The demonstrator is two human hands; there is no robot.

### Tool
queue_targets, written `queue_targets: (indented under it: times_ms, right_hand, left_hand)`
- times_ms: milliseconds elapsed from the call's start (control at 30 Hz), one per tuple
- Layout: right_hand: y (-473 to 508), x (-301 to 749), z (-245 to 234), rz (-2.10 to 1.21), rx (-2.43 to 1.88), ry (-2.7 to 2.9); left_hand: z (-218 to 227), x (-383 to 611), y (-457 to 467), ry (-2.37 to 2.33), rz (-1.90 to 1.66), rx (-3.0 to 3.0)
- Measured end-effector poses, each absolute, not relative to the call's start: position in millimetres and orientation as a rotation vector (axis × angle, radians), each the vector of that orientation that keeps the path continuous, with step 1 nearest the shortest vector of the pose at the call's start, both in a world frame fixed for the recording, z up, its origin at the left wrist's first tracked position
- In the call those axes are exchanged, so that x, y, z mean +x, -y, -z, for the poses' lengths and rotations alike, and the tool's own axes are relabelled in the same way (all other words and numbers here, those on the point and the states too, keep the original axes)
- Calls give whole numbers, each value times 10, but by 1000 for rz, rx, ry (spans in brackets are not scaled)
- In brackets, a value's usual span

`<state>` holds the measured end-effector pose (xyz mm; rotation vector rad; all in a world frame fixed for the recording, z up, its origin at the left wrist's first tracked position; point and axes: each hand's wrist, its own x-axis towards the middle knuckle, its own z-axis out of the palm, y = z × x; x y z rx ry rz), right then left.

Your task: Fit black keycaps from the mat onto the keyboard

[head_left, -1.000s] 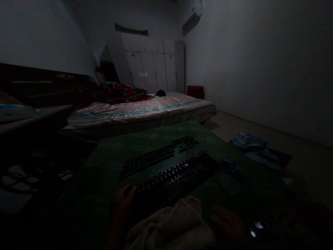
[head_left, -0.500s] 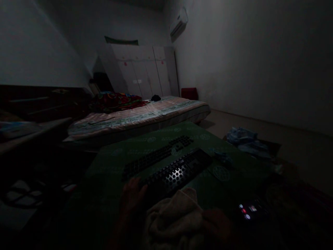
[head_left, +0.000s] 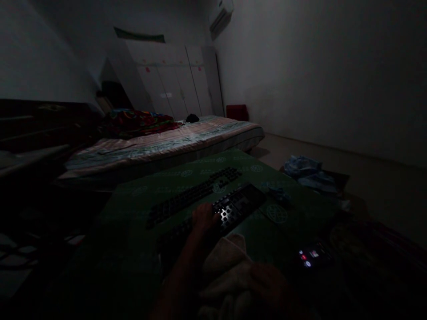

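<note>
In the dim light, a black keyboard point(head_left: 247, 201) lies at a slant on the green-covered table point(head_left: 133, 249). Bright light shows on a patch of round holes or sockets near its middle. My left hand point(head_left: 203, 216) is over the keyboard's middle, its fingers curled at the far edge and the thumb toward the bright patch. Behind lies a long strip of black keycaps point(head_left: 190, 195), set out in rows. My right hand point(head_left: 268, 282), dark and partly lost in shadow, holds a beige cloth point(head_left: 228, 262) that lies bunched in front of the keyboard.
A phone point(head_left: 313, 256) with a lit screen lies to the right. A small bluish cloth or bundle point(head_left: 279, 194) sits beyond the keyboard's right end. Light blue fabric point(head_left: 308, 172) is piled past the table's right edge. A bed point(head_left: 187, 140) stands behind the table.
My left hand has moved right, from the keyboard's left end to its middle. My right hand stays at the cloth. The whole view has shifted slightly.
</note>
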<state>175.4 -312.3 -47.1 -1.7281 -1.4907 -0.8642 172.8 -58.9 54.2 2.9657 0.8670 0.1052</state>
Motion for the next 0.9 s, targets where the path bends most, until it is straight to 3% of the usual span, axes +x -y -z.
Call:
queue_targets:
  times_ms: [500, 900]
  right_hand:
    - [3131, 1786, 416, 845, -1733, 1570]
    - [2989, 1835, 349, 620, -1725, 1582]
  left_hand:
    - [-414, 1904, 382, -799, -38, 2910]
    - [-389, 1919, 387, -823, -39, 2965]
